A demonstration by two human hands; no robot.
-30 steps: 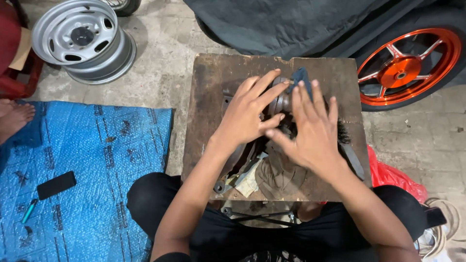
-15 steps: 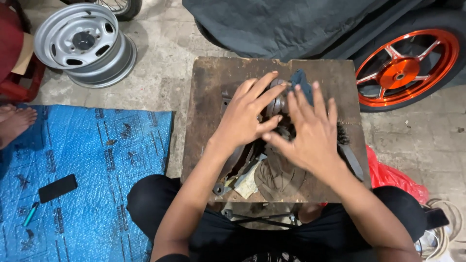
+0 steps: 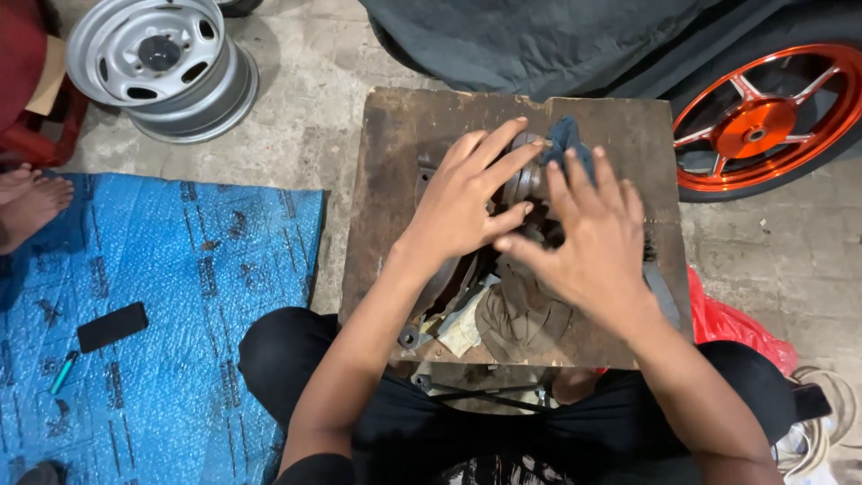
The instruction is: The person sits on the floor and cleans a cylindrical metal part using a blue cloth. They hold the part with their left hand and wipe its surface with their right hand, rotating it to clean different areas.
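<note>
My left hand (image 3: 467, 193) lies with fingers spread over a dark metal machine part (image 3: 523, 182) on a worn wooden board (image 3: 404, 144). My right hand (image 3: 588, 238) rests fingers-spread on the same part from the right, thumb pointing left. A dark blue rag (image 3: 566, 139) pokes out beyond my right fingertips. Most of the part is hidden under both hands. A brown cloth (image 3: 521, 314) and a scrap of paper (image 3: 462, 328) lie on the board near my wrists.
A silver wheel rim (image 3: 162, 63) lies on the concrete at upper left. An orange motorcycle wheel (image 3: 763, 117) stands at upper right beside a dark cover (image 3: 539, 40). A blue tarp (image 3: 153, 305) carries a black phone (image 3: 112, 325). Another person's bare foot (image 3: 31, 202) shows at left. A red bag (image 3: 732, 328) sits at right.
Both hands stay on the part; the fingers have shifted slightly over it. The view has barely moved.
</note>
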